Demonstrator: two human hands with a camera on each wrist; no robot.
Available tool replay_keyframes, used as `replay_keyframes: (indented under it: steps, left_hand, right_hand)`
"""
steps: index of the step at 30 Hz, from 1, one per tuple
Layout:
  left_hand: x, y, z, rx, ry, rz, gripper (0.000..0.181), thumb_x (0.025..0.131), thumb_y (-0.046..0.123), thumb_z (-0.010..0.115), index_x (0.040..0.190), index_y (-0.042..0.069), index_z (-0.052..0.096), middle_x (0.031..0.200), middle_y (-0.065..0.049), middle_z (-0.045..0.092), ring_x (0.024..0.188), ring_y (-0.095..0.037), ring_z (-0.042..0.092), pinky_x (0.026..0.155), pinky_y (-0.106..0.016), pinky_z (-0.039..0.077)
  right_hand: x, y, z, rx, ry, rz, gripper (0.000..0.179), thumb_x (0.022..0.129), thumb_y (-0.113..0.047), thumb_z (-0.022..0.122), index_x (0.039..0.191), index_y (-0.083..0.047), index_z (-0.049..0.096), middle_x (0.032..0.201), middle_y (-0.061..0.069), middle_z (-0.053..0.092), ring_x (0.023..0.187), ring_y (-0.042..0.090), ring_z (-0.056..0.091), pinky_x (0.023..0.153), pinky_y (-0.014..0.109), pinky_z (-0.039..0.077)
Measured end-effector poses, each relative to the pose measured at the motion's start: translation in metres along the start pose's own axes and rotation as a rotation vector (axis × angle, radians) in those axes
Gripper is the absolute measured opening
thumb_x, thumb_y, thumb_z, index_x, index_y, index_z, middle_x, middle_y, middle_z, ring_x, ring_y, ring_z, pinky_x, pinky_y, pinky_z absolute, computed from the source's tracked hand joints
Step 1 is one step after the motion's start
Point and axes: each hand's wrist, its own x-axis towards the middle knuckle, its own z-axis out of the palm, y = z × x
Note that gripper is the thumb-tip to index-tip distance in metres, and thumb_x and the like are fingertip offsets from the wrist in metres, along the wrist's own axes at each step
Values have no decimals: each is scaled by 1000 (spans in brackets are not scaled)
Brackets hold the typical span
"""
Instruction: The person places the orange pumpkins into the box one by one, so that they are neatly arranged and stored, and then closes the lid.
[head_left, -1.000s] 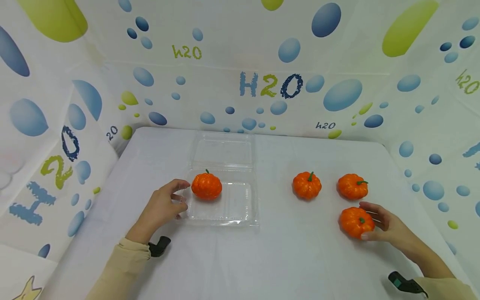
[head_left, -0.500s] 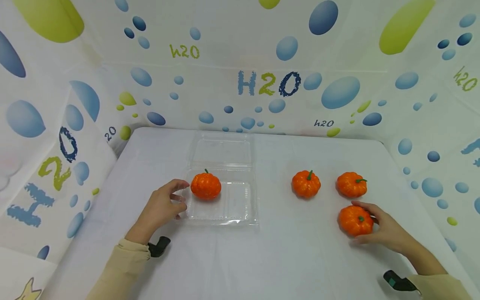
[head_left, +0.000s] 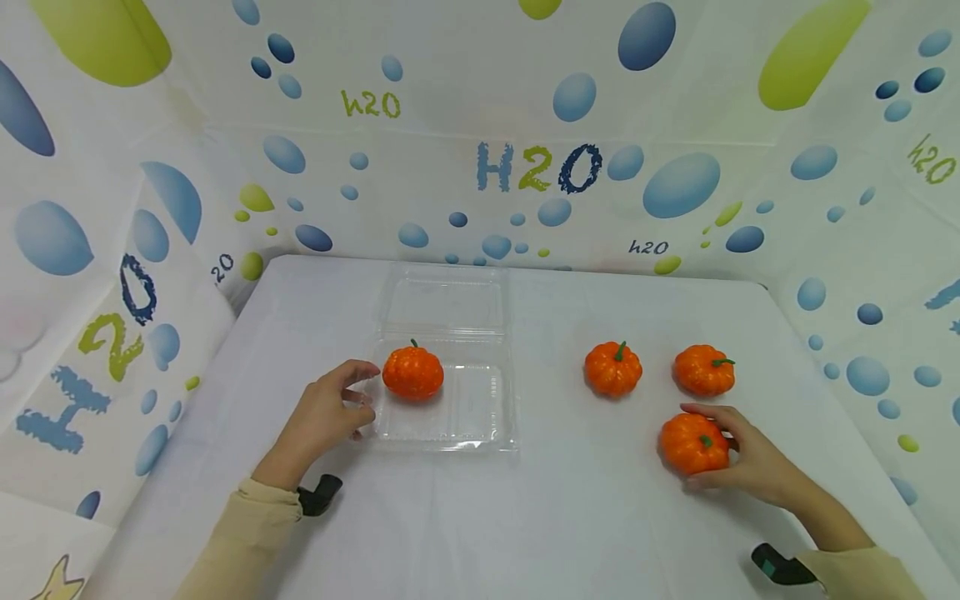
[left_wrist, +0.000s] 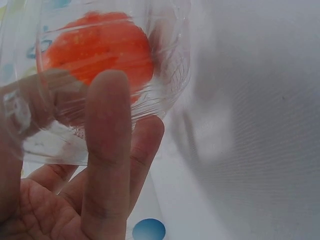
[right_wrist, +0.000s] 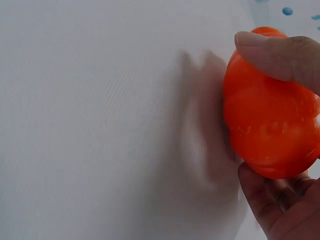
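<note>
At the left edge of a clear plastic clamshell container (head_left: 476,408), my left hand (head_left: 322,412) holds the wall with bent fingers. One orange toy pumpkin (head_left: 413,373) with a green stem sits in the container's left half, close to those fingertips; the left wrist view shows the same pumpkin (left_wrist: 105,47) through the plastic. My right hand (head_left: 757,462) grips another orange pumpkin (head_left: 693,444) from its right side. In the right wrist view the thumb lies over one side of this pumpkin (right_wrist: 272,115), with fingers at the opposite side.
Two more orange pumpkins stand on the white-covered table (head_left: 555,508): one pumpkin (head_left: 613,370) right of the container, another pumpkin (head_left: 703,371) just beyond my right hand. The container's lid (head_left: 447,302) lies folded back toward the far edge. A patterned curtain (head_left: 450,100) surrounds the table.
My right hand has closed its thumb and fingers round the near pumpkin and shifted it slightly left. The left hand, the container and the other pumpkins stay in place.
</note>
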Motion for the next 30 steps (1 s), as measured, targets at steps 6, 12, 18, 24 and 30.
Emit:
replay_keyframes:
  steps: [6,12,18,24,30]
  left_hand:
    - [0,-1,1,-6,-1,0,55,82,-3,66,136,3,54,143,-20,54,102,-32,64,60,-31,59]
    - [1,-1,1,-1,1,-1,55,83,-3,66,136,3,53,143,-20,54,103,-33,63,60,-31,59]
    - [2,-1,1,-3,4,7,54,83,-3,66,135,3,54,142,-20,55,102,-32,64,60,-31,59]
    - [2,-2,1,-13,5,11,54,82,-3,66,135,3,54,142,-20,55,102,-33,64,59,-30,59]
    - [3,-2,1,-16,8,13,55,82,-3,65,136,3,54,142,-21,54,102,-33,64,58,-31,59]
  right_hand:
    - [1,-11,4,39,-29,-47,90,74,-25,90,152,-17,44,142,12,42,121,14,45,99,64,44]
    - [3,-25,13,77,-67,-89,91,74,-23,89,152,-15,43,145,12,45,119,0,45,101,49,49]
    - [8,-46,22,171,-89,-171,78,74,-17,88,137,-7,43,136,11,52,117,7,54,95,19,46]
    - [17,-68,30,214,-115,-241,75,75,-16,89,137,-12,46,134,3,55,120,15,55,98,24,48]
    - [28,-88,40,199,-139,-303,77,75,-18,90,141,-17,50,139,0,51,125,23,52,98,28,51]
